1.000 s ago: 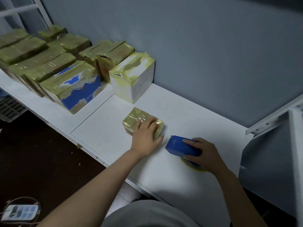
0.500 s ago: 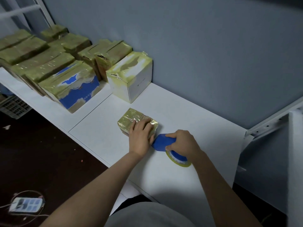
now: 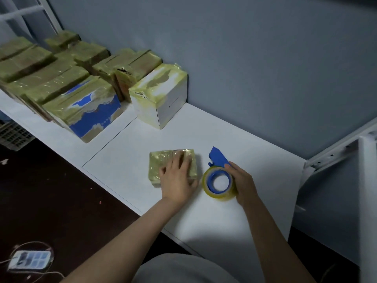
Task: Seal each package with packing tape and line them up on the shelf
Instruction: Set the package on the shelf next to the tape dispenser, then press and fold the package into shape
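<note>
On the shelf (image 3: 234,139), the left hand (image 3: 177,178) presses flat on the small package (image 3: 161,163); the right hand (image 3: 243,180) grips the tape dispenser (image 3: 217,158). Sealing seems done, so lining it up likely comes next.

One head-worn wide-angle camera looks forward and down, close over the white shelf (image 3: 234,135) against the grey wall (image 3: 244,58).

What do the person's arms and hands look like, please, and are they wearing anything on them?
The left forearm and right forearm are bare to the frame's lower edge, with no sleeves in view. The left hand and right hand have no gloves, and no watch, bracelet or ring shows. A grey garment shows at the bottom, between the arms.
</note>
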